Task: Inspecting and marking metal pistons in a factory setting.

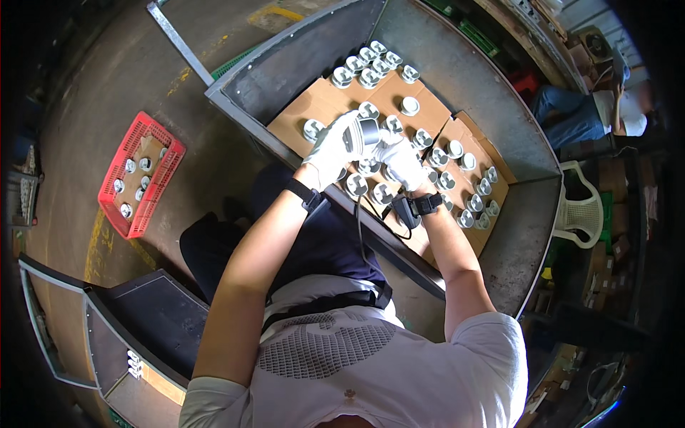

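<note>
An engine piston [367, 133], silvery with a dark skirt, is raised above a cardboard-lined metal bin. White-gloved, my left hand [331, 148] is closed around its left side. My right hand [404, 164], gloved too, has its fingers curled together close against the piston's right edge; what they pinch is hidden. More pistons stand beneath and around both hands on the cardboard [435, 118]. One upright piston [312, 129] is just left of my left hand, and another piston [409, 105] is beyond my right hand.
Dark metal walls [457, 78] enclose the bin. A red plastic crate [134, 214] with several pistons lies on the floor at left. Lower left is another metal cart [153, 321]. A white plastic chair [581, 207] and a seated person [578, 118] are beyond the bin at right.
</note>
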A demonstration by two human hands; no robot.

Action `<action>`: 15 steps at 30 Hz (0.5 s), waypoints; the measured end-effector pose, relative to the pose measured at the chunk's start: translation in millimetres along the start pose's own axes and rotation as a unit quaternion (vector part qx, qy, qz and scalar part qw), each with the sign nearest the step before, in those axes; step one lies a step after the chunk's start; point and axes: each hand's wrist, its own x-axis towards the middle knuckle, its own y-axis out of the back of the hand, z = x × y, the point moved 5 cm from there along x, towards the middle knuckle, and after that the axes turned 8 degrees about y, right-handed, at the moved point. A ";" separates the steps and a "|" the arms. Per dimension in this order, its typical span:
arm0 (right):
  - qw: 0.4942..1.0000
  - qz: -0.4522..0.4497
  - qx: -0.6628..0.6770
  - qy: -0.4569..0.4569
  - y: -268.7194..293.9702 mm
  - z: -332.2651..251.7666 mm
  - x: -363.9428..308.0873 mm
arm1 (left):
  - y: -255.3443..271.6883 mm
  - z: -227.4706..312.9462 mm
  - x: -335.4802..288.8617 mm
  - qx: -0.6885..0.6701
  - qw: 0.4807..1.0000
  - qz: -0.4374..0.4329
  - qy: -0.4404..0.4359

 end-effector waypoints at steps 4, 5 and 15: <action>0.992 -0.054 -0.116 -0.018 -0.6 -25.1 -1.3 | 13.0 -7.8 11.6 -0.016 1.000 -0.011 0.017; 0.994 -0.054 -0.085 -0.039 -1.8 -29.2 -0.4 | 12.4 -7.7 12.7 0.013 1.000 -0.023 0.012; 0.993 -0.041 -0.114 0.011 12.3 -50.9 -5.9 | 4.6 -11.4 13.5 -0.047 0.995 -0.092 0.008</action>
